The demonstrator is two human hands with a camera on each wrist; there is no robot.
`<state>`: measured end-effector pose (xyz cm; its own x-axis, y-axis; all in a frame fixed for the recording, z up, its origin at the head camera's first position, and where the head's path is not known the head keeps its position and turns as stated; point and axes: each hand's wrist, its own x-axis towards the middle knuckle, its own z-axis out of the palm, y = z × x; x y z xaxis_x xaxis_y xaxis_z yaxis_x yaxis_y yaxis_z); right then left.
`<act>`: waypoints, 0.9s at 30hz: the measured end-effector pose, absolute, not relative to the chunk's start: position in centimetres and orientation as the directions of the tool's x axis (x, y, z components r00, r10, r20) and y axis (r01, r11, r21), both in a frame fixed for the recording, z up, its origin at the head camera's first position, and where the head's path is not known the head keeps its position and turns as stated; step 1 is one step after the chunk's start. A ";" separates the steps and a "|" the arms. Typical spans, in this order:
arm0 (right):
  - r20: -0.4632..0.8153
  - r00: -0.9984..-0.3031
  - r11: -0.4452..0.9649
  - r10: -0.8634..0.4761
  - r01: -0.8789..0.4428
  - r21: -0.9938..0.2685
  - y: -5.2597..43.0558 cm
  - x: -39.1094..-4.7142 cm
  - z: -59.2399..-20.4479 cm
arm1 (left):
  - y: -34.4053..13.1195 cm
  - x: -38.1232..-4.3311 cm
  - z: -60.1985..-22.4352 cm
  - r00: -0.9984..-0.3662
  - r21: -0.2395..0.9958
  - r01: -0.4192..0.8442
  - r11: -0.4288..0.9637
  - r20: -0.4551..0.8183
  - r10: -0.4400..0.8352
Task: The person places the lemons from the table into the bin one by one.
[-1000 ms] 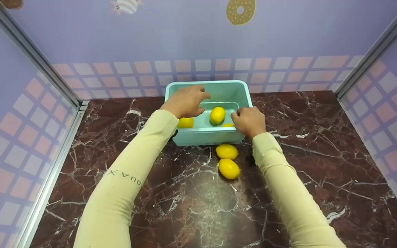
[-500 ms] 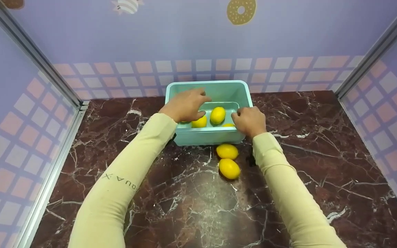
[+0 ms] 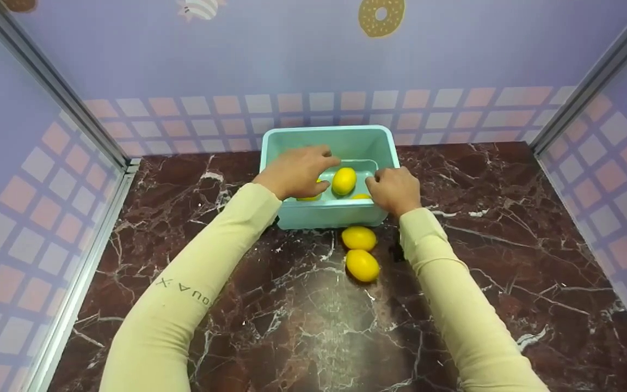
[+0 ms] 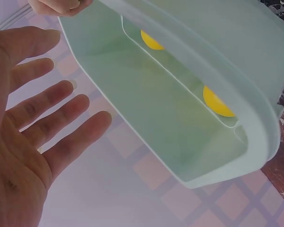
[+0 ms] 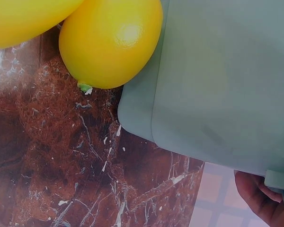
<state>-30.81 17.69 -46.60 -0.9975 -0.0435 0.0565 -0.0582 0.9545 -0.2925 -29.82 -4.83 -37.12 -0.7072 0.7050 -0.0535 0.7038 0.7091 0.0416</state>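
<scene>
A pale turquoise plastic bin (image 3: 324, 215) stands against the back wall. My left hand (image 3: 298, 171) hovers over its left side, fingers spread; the left wrist view shows that bare palm (image 4: 19, 161) holding nothing. My right hand (image 3: 396, 190) grips the bin's front right rim, and its curled fingers (image 5: 255, 194) show under the rim in the right wrist view. Inside the bin lies a yellow lemon (image 3: 344, 181). Another lemon (image 3: 309, 197) is mostly hidden by my left hand, and a third (image 3: 361, 196) shows just behind the front wall.
Two more lemons, a nearer one (image 3: 362, 265) and a farther one (image 3: 359, 238), lie touching on the dark red marbled tabletop (image 3: 313, 326) in front of the bin. A patterned purple wall (image 3: 313, 65) closes the back, with side panels left and right.
My left hand has shifted slightly right and toward the front over the bin, covering more of the lemon beneath it. My right hand and the bin stay in place.
</scene>
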 end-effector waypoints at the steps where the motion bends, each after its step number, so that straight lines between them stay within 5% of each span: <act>1: 0.057 -0.997 0.954 -0.044 -0.058 -0.293 17.7 -30.8 -46.6 | -4.8 -29.8 -37.1 -0.706 0.040 0.705 0.708 -0.054 0.706; 27: 0.060 -0.997 0.955 -0.047 -0.062 -0.290 17.7 -30.8 -46.7 | -5.5 -27.4 -38.1 -0.639 0.002 0.769 0.639 0.005 0.769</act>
